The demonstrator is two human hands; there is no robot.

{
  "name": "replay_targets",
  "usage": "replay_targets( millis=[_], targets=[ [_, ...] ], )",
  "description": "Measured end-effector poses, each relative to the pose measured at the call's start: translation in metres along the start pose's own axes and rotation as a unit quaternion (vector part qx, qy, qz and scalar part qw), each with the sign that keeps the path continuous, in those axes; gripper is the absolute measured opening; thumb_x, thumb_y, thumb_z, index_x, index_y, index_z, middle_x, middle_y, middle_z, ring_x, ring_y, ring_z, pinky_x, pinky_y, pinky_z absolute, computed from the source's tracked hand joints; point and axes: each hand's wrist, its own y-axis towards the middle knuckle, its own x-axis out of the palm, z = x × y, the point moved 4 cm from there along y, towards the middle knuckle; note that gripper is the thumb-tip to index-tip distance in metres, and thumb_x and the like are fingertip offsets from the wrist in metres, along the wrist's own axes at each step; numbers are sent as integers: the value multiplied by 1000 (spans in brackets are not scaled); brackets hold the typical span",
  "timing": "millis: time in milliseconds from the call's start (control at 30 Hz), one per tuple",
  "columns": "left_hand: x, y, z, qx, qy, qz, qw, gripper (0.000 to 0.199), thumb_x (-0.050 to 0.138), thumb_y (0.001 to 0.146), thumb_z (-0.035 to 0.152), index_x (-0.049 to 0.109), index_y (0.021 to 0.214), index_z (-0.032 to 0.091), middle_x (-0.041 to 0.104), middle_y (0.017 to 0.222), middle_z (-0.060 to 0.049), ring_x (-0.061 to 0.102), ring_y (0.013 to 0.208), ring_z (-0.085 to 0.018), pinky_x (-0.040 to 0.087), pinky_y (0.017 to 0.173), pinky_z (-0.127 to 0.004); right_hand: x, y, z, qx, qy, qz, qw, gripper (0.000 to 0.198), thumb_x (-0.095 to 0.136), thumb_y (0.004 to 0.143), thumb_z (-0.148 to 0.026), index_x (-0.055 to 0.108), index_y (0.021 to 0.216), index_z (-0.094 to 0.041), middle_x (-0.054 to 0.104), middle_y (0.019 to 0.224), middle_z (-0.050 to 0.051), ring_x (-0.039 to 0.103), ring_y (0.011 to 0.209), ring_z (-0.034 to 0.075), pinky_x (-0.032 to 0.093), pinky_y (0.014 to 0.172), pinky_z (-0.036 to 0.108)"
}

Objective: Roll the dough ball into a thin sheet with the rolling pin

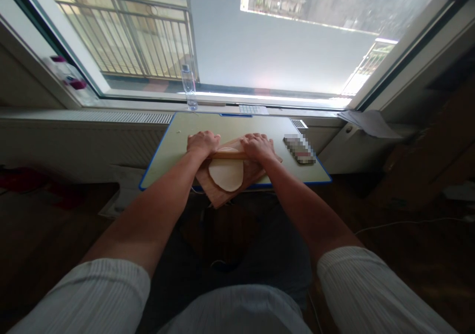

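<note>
A wooden rolling pin (230, 155) lies across a round, flat sheet of pale dough (227, 174), near the sheet's far side. My left hand (202, 143) is closed over the pin's left end, and my right hand (258, 147) is closed over its right end. Both ends of the pin are hidden under my hands. Beneath the dough is a wooden board (215, 198), turned at an angle, with one corner sticking out past the near edge of the small table (166, 148).
On the table's right side lies a blurred-out rectangular object (300, 149). A clear bottle (189, 87) stands on the windowsill behind the table. Papers (371, 122) rest at the right, and a white cable (404, 222) runs along the floor.
</note>
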Motion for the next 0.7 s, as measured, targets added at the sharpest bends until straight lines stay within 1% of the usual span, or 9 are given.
replay_targets(
  millis=[67,167,267,400,500,567,700],
  targets=[
    [-1,3,2,0,3,10,1000,64,33,101,53,80,121,14,77,126,-24,71,121,-38,51,106,-52,-1,4,-1,-10,-11,-2,1000,51,28,112,-46,64,146,-30,59,157,10,48,142,33,39,118,60],
    [-2,10,3,-5,3,26,1000,64,32,101,52,79,122,13,77,125,-25,71,121,-38,50,107,-52,-5,6,-4,-43,-41,-6,998,49,28,113,-41,66,143,-30,61,154,10,50,140,33,41,115,57],
    [-2,18,4,-14,-5,38,999,67,29,102,53,77,125,12,76,128,-25,69,125,-38,48,110,-51,-7,7,-6,-61,-63,-11,996,47,31,114,-37,64,146,-32,60,153,11,49,139,34,42,114,57],
    [0,30,6,-18,-15,44,999,69,25,104,52,74,130,11,74,132,-25,65,129,-37,45,114,-51,-8,15,-4,-21,-57,-6,998,48,31,114,-43,59,151,-30,59,153,15,49,138,37,42,113,58],
    [1,40,7,-13,-11,43,999,70,24,104,50,73,131,9,72,134,-26,65,130,-38,45,113,-52,-6,24,-1,-1,-42,4,999,53,28,115,-47,60,151,-25,60,151,17,51,136,37,42,113,57],
    [2,47,8,-11,-7,39,999,69,24,104,50,72,132,9,72,135,-25,65,130,-38,46,113,-51,-4,31,1,13,-27,13,999,56,26,115,-50,62,147,-22,62,149,17,52,136,36,42,113,56],
    [3,62,10,-13,-6,23,1000,69,28,104,52,70,135,8,71,137,-25,64,130,-38,45,114,-50,-2,46,4,31,-6,33,999,61,25,114,-54,70,134,-17,67,143,18,56,132,34,42,112,54]
  ],
)
